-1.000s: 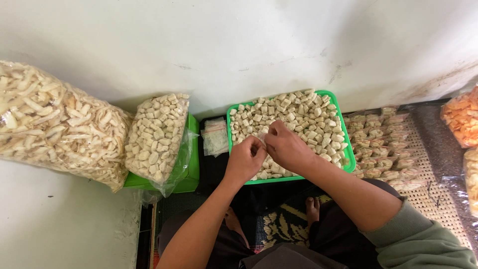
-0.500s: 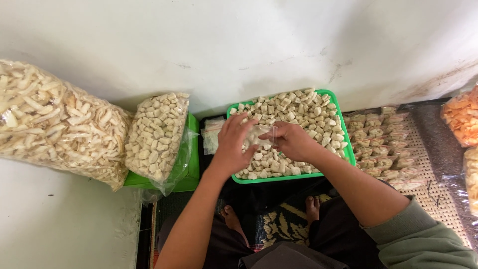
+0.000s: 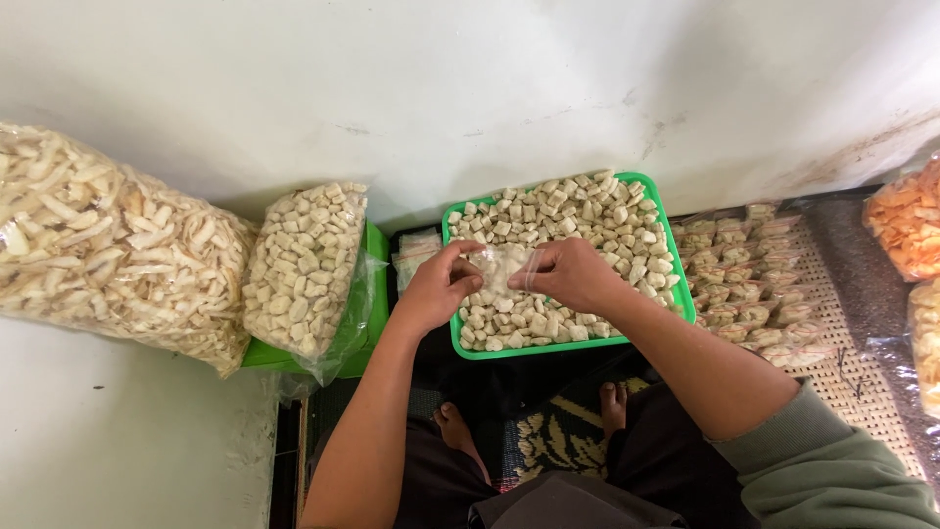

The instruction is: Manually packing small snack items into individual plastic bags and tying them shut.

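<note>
Both hands meet over the green tray (image 3: pixel 676 294) of pale cracker cubes (image 3: pixel 578 211), at the picture's centre. The left hand (image 3: pixel 436 289) and the right hand (image 3: pixel 573 276) each pinch one edge of a small clear plastic bag (image 3: pixel 504 266), fingers closed on it, holding it stretched between them just above the cubes. At nine o'clock lies a big bag of pale chips (image 3: pixel 108 245), beside a bag of cubes (image 3: pixel 304 264). At three o'clock, small filled packets (image 3: pixel 754 294) lie on a woven mat (image 3: pixel 842 343).

green tray (image 3: pixel 676 294) smooth plastic, small bag (image 3: pixel 504 266) clear glossy film, mat (image 3: pixel 832 343) woven, rough, wall (image 3: pixel 470 88) matt plaster
</note>
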